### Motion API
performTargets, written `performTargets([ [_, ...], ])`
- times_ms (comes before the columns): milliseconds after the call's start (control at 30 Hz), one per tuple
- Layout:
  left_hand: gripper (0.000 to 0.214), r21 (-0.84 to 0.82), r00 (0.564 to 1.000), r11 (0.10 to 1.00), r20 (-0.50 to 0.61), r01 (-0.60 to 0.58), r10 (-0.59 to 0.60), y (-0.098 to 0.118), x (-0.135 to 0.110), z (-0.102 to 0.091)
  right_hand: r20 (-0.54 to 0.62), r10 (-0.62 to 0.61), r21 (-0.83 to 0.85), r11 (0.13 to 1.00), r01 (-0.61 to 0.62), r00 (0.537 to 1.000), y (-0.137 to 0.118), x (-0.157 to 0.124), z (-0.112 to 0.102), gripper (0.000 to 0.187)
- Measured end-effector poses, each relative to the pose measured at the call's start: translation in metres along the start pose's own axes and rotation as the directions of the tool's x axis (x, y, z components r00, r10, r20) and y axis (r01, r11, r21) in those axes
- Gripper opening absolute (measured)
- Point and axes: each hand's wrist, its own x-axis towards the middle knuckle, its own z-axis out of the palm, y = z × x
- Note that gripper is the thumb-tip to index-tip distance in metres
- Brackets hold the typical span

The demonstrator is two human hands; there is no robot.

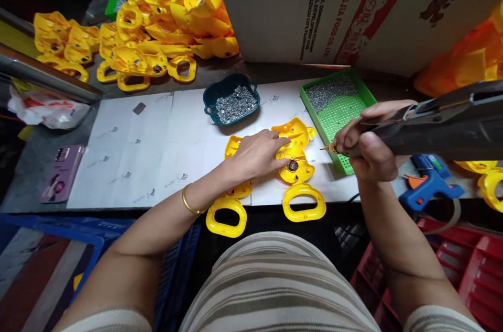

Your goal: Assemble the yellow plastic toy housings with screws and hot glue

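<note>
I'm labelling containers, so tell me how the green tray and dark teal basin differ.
The green tray is rectangular; the dark teal basin is rounded, with small handles. The tray is longer than the basin. The tray's floor is partly bare, while metal pieces cover most of the basin's. Both hold small metallic pieces.

Striped shirt, short sleeves, gold bangle

The left hand lies with fingers parted on an open yellow shell, while the right hand grips a dark power driver, its tip just beside the shell. A second yellow shell lies partly under the left wrist. Beyond stand a teal basket and a green tray, both holding small metal pieces; a blue glue gun lies to the right.
</note>
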Motion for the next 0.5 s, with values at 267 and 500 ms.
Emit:
performTargets([
  [267, 0.028, -0.316, 0.996, 0.945, -0.009, 0.082, -0.089, 0.000, 0.008, 0.004, 0.035, -0.009, 0.031, 0.999, 0.008, 0.999, -0.006, -0.006, -0.011, 0.019],
  [500, 0.013, -0.865, 0.899, 0.343, 0.234, 0.366, -0.370, 0.008, 0.012, 0.005, 0.173, 0.091, 0.000, 0.996, -0.092, 0.981, 0.001, -0.014, -0.029, 0.028],
])
